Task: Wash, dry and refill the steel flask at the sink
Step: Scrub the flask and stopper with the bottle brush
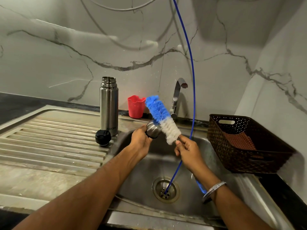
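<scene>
Left hand point(141, 140) clamped on cup point(153, 128), right hand point(187, 151) pinching brush point(162, 117); could slip when wet, knocking flask point(109, 105) over.

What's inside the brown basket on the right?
In the dark brown perforated plastic basket lies a reddish-brown checked cloth, resting against the near side. The basket's front wall hides the bottom, so anything beneath or beside the cloth cannot be seen.

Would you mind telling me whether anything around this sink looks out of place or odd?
One oddity: a thin blue hose hangs from above with its end poked into the steel sink's drain. Otherwise nothing is spilled or toppled.
</scene>
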The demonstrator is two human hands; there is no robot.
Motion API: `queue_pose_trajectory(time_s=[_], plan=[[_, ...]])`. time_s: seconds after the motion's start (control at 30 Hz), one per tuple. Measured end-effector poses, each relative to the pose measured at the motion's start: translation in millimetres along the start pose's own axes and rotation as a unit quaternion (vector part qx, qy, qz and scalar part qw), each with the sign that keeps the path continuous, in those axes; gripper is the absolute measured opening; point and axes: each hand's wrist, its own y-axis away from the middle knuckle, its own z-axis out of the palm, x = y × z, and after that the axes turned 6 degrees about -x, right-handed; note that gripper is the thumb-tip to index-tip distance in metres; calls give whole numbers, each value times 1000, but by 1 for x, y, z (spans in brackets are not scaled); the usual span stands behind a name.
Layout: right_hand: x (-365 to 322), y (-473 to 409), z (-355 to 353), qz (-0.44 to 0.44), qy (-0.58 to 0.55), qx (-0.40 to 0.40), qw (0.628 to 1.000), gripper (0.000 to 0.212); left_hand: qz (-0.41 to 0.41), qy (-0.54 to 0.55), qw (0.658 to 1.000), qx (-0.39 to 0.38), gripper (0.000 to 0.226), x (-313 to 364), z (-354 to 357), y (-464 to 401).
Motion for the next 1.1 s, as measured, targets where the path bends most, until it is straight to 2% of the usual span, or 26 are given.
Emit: queue_pose_trajectory(time_s=[0.1, 0.17, 0.23, 0.33, 0.47, 0.7, 0.87, 0.97, 1.1], plan=[[0, 0, -1, 16, -18, 8, 1000, 32, -18, 38, 999, -28, 35, 1, 0, 3], [-1, 1, 1, 7, -14, 20, 1000, 31, -11, 49, 996, -79, 39, 4, 3, 7], [1, 0, 2, -16, 21, 41, 999, 30, 1, 46, 991, -126, 49, 8, 4, 10], [5, -1, -5, -54, 111, 58, 991, 35, 11, 27, 988, -151, 58, 10, 2, 12], [7, 2, -13, -83, 189, 16, 978, 45, 38, -33, 991, -126, 57, 11, -5, 10], [-5, 4, -7, -125, 244, 34, 961, 50, 7, -85, 993, -85, 105, 4, 1, 14], [-10, 10, -7, -142, 339, 8, 930, 56, 35, 99, 994, -29, 102, 11, 5, 14], [-8, 6, -6, -153, 310, 43, 937, 54, 29, 74, 996, -30, 105, 8, 6, 15], [-14, 3, -6, -152, 319, 100, 930, 50, -4, 13, 998, -55, 97, 3, 10, 21]])
